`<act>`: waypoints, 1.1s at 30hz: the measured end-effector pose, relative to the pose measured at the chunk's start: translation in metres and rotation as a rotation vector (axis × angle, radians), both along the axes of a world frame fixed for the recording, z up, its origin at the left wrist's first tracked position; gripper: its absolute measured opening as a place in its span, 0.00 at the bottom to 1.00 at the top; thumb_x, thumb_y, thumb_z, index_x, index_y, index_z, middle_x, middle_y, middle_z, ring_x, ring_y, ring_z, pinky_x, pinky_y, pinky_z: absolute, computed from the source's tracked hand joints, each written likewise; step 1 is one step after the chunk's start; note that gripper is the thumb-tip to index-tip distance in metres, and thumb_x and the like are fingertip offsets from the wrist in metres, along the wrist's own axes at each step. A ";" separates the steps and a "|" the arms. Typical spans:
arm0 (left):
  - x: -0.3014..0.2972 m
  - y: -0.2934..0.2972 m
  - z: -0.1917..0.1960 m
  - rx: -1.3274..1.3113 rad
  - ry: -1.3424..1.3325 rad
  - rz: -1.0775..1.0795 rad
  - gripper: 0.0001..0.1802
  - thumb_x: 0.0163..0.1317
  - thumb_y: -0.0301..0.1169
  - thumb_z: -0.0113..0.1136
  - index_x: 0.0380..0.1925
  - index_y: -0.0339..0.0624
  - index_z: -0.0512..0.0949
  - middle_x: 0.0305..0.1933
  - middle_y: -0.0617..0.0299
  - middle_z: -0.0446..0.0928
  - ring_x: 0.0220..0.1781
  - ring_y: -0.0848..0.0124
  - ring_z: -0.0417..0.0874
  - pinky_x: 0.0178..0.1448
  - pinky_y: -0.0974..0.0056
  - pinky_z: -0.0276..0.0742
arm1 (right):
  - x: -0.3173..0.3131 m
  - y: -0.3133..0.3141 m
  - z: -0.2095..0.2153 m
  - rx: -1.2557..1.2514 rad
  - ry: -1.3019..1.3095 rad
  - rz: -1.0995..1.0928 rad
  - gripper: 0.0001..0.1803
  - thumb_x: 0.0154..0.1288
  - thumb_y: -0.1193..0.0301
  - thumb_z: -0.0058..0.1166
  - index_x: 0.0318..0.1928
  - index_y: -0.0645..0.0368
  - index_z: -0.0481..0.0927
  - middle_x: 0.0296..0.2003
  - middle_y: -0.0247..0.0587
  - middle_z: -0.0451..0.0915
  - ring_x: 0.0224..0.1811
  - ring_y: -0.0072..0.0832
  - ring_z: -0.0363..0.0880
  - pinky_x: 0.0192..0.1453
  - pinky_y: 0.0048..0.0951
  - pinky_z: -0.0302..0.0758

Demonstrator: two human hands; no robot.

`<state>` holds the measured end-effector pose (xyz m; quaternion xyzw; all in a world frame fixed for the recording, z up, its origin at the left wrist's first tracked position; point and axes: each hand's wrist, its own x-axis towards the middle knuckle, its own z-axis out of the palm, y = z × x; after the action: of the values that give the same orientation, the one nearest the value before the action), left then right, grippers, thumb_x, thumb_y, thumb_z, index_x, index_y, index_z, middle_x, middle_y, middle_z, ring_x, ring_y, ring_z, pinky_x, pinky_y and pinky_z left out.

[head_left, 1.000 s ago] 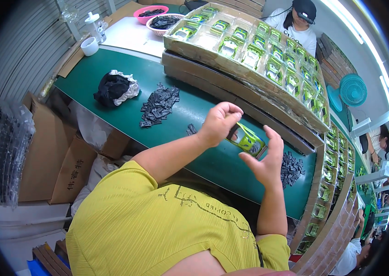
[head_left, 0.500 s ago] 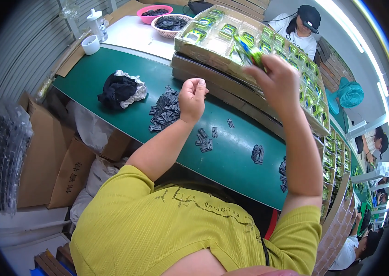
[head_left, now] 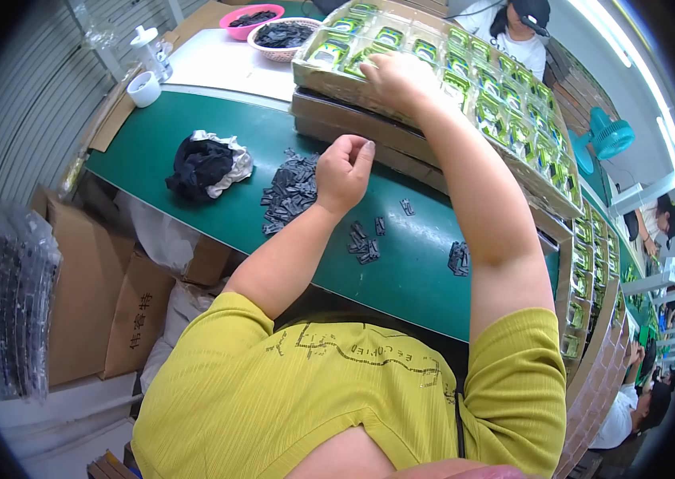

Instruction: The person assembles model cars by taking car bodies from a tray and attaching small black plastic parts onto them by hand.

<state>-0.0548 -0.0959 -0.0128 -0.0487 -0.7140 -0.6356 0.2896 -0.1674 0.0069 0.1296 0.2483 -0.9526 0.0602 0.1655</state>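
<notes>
My right hand (head_left: pixel 403 82) reaches into the divided cardboard tray (head_left: pixel 337 83) at the far side of the bench. Its bent fingers are closed on a green package (head_left: pixel 373 57) in a compartment near the tray's left end. My left hand (head_left: pixel 344 172) is held over the bench with fingers curled and thumb pressed against them. Whatever it may hold is hidden. Beside and partly behind it lies a heap of small dark grey plastic pieces (head_left: pixel 289 191). A smaller group of these pieces (head_left: pixel 364 246) lies to the right of my left forearm.
Another small pile of grey pieces (head_left: pixel 459 259) lies by my right arm. A black and white cloth bundle (head_left: pixel 208 165), white cup (head_left: pixel 143 89), bottle (head_left: pixel 150 53), pink bowl (head_left: pixel 250 22) and woven basket (head_left: pixel 280 38) stand leftward. A co-worker (head_left: pixel 513 36) is beyond the tray; a teal fan (head_left: pixel 611 133) stands right.
My right hand has moved left and away from me, lowering the green package from above the tray into a compartment. My left hand stays curled near the heap, shifted slightly in view.
</notes>
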 end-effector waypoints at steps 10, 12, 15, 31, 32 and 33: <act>-0.100 -0.051 0.102 -0.766 0.377 0.509 0.12 0.58 0.35 0.61 0.39 0.42 0.83 0.40 0.52 0.82 0.44 0.53 0.81 0.52 0.52 0.76 | 0.162 0.144 -0.036 -0.386 0.256 0.090 0.08 0.63 0.69 0.62 0.39 0.61 0.84 0.40 0.47 0.84 0.44 0.44 0.81 0.50 0.39 0.77; -0.131 -0.060 0.125 -1.041 -0.066 0.481 0.21 0.59 0.44 0.59 0.46 0.42 0.84 0.47 0.50 0.83 0.51 0.52 0.81 0.57 0.53 0.76 | 0.191 0.169 -0.050 -0.547 0.090 -0.043 0.08 0.63 0.70 0.61 0.39 0.61 0.84 0.39 0.46 0.83 0.39 0.40 0.82 0.45 0.35 0.78; -0.155 -0.052 0.151 -1.232 -0.461 0.419 0.28 0.60 0.50 0.56 0.51 0.42 0.83 0.57 0.50 0.81 0.62 0.53 0.79 0.62 0.53 0.75 | 0.224 0.210 -0.078 -0.698 -0.075 -0.241 0.10 0.64 0.69 0.62 0.41 0.62 0.84 0.38 0.43 0.83 0.34 0.31 0.81 0.41 0.28 0.76; -0.215 -0.100 0.114 -0.897 -0.187 0.660 0.27 0.45 0.48 0.77 0.42 0.42 0.85 0.42 0.53 0.86 0.46 0.57 0.87 0.50 0.56 0.80 | 0.284 0.239 -0.130 -0.915 -0.213 -0.430 0.11 0.66 0.67 0.60 0.42 0.64 0.85 0.35 0.42 0.84 0.36 0.27 0.82 0.43 0.27 0.77; -0.161 -0.040 0.128 -0.697 0.189 0.554 0.11 0.61 0.32 0.64 0.41 0.40 0.83 0.37 0.48 0.84 0.38 0.54 0.86 0.44 0.55 0.81 | 0.285 0.245 -0.141 -0.984 -0.212 -0.419 0.12 0.65 0.67 0.61 0.42 0.63 0.85 0.35 0.42 0.84 0.36 0.28 0.83 0.44 0.27 0.77; -0.162 -0.063 0.128 -0.689 0.440 0.663 0.12 0.56 0.32 0.65 0.39 0.40 0.85 0.40 0.43 0.84 0.44 0.48 0.85 0.50 0.51 0.78 | 0.279 0.239 -0.140 -0.986 -0.233 -0.405 0.12 0.65 0.67 0.61 0.42 0.63 0.85 0.35 0.42 0.84 0.36 0.28 0.83 0.44 0.27 0.77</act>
<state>-0.2165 -0.1594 0.1149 -0.0449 -0.7809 -0.2130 0.5855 0.1119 0.2458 -0.0102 -0.0555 -0.8522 0.4938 0.1639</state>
